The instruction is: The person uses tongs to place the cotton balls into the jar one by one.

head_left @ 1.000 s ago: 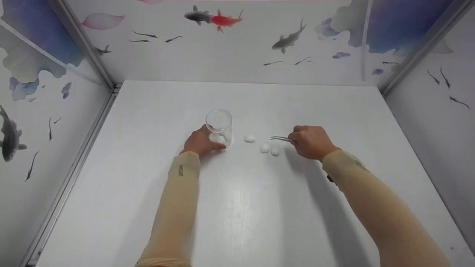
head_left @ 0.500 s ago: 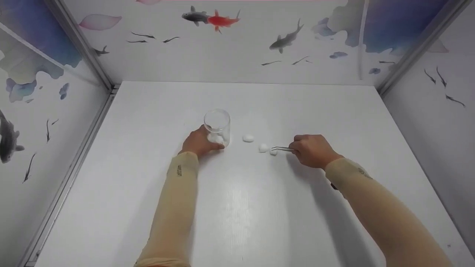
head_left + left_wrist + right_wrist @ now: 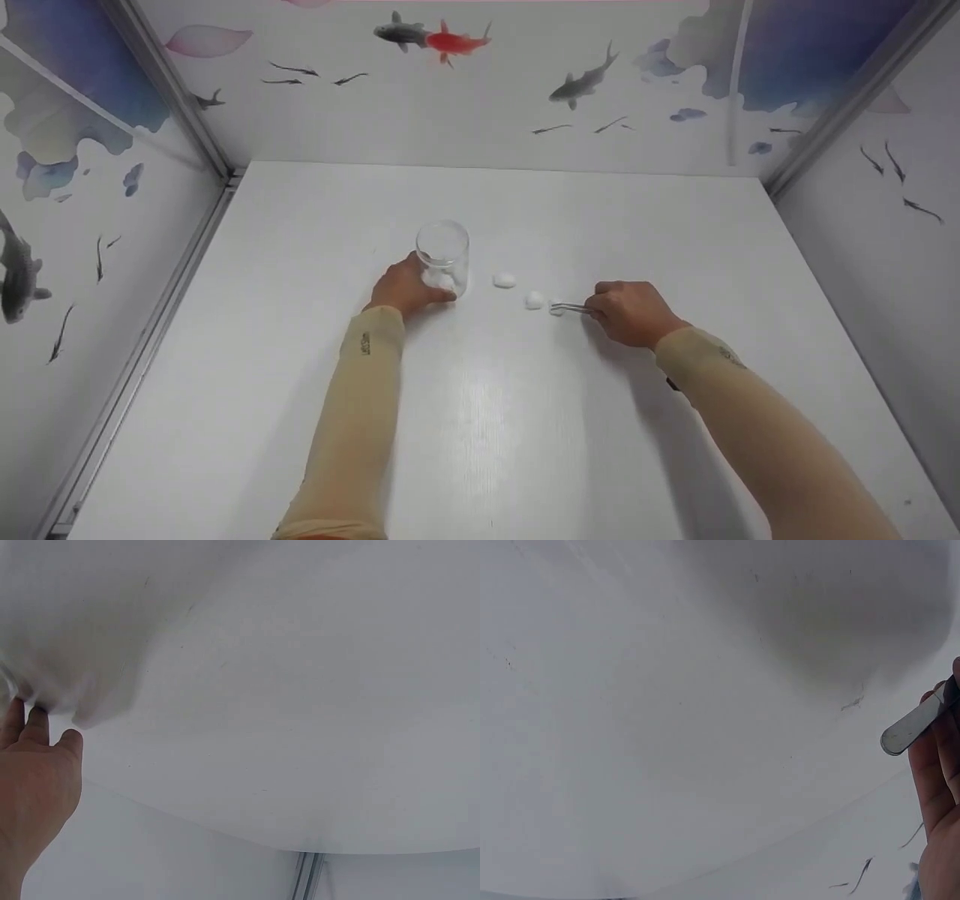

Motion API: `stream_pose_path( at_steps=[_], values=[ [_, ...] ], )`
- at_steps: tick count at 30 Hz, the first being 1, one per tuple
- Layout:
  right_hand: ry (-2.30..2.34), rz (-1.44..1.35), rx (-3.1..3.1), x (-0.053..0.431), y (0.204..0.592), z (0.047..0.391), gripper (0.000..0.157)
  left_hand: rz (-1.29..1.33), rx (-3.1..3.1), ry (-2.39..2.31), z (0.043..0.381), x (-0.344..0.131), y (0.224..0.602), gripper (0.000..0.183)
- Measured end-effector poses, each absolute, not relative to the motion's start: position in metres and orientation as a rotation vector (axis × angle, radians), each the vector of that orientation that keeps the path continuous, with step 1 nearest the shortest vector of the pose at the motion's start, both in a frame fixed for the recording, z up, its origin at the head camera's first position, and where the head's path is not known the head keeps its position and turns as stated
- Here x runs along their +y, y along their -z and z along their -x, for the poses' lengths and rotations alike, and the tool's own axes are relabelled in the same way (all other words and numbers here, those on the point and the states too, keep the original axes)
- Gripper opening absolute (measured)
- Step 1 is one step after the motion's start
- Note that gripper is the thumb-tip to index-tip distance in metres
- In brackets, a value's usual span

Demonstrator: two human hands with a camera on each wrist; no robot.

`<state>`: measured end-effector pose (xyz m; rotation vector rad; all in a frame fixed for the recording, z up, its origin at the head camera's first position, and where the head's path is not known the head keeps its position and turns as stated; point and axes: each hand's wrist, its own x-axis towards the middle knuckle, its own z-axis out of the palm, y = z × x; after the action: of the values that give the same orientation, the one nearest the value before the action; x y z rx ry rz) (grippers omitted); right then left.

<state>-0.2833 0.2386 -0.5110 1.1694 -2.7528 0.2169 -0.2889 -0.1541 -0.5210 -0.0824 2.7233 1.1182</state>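
My left hand (image 3: 405, 289) holds a clear jar (image 3: 442, 238) upright on the table, with white cotton balls (image 3: 441, 280) inside. In my right hand (image 3: 634, 313) is a pair of metal tweezers (image 3: 576, 308), its bent tips over the nearest white cotton ball (image 3: 556, 313). Whether the tips have pinched this ball cannot be told. Two more cotton balls lie on the table: a middle one (image 3: 534, 301) and a far one (image 3: 504, 280) close to the jar. The right wrist view catches the tweezers' blunt rear end (image 3: 913, 727) jutting from the fingers.
A white table (image 3: 480, 420) spreads under both hands. Around it stand a back wall (image 3: 510, 142) painted with fish, a left wall (image 3: 45, 405) and a right wall (image 3: 900, 285), with metal rails (image 3: 217, 154) at the corners.
My right hand has come down toward me, bringing the tweezers from above the balls onto the nearest one. The left hand and the jar have stayed in place.
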Motion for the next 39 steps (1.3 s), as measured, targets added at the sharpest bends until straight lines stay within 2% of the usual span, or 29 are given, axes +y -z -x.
stream_pose_path(
  at_steps=[20,39],
  values=[
    [-0.255,-1.136,-2.718,0.257,0.502,0.283,0.015,0.057,2.747,-1.096,0.289,-0.155,0.522,0.102],
    [-0.211,-1.121,-2.731,0.241,0.502,0.287,0.010,0.073,2.726,-1.114,0.291,-0.155,0.522,0.102]
  ],
)
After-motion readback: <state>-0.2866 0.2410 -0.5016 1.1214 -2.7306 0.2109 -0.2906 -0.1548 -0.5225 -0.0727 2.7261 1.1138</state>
